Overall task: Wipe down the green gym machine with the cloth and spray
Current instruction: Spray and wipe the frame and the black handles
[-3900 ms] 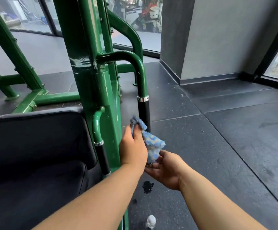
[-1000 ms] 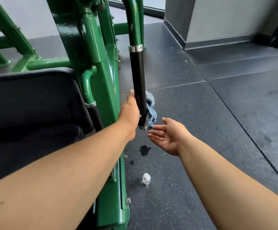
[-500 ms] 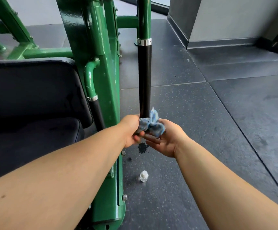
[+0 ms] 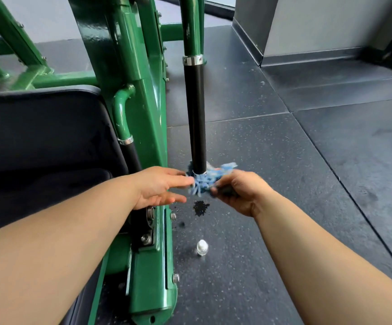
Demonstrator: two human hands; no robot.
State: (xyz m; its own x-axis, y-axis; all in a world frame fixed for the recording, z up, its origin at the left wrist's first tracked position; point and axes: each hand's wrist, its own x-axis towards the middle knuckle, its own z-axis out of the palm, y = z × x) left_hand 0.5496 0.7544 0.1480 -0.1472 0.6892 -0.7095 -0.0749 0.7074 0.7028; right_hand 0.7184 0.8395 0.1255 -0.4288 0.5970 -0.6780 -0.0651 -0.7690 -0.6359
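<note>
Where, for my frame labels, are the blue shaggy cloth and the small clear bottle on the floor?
blue shaggy cloth (image 4: pixel 202 182), head view, its middle fringe.
small clear bottle (image 4: pixel 202 248), head view, its body.

Two limbs in view. Left forearm (image 4: pixel 61 242) and right forearm (image 4: pixel 319 266) are bare skin from frame edge to wrist, smooth and unmarked as far as resolution allows. Left hand (image 4: pixel 160 186) is bare, with fingers and thumb in sharp focus. Right hand (image 4: pixel 242 193) is bare too, with knuckles and a wrist crease readable. Its fingertips are smeared by motion blur, so detail there is unreadable.
</note>
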